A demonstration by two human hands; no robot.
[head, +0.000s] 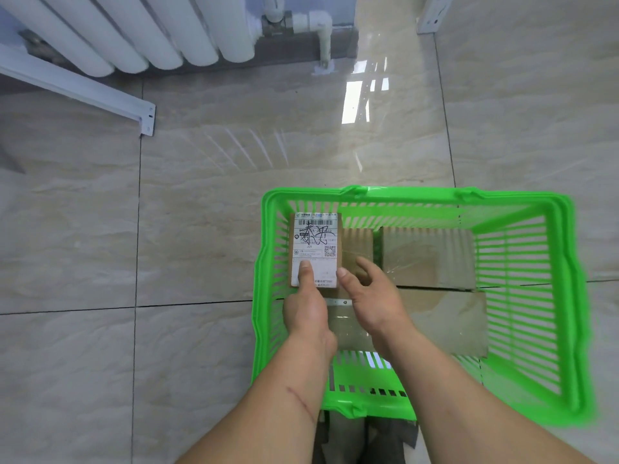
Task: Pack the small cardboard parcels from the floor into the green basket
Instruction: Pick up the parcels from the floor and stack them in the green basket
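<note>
The green basket (522,209) stands on the tiled floor at the lower right. Inside, at its far left corner, a small cardboard parcel with a white shipping label (316,242) is held by both hands. My left hand (306,306) has its thumb on the label's near end. My right hand (371,296) touches the parcel's right side, thumb on top and fingers spread. Two more plain cardboard parcels lie in the basket: one at the far right (428,256), one nearer me (445,323). Another brown parcel (356,242) shows just behind my right hand.
A white radiator (140,31) with its pipe and valve (294,23) runs along the far wall. A white metal bar (83,92) lies on the floor at the far left. Glossy beige tiles surround the basket.
</note>
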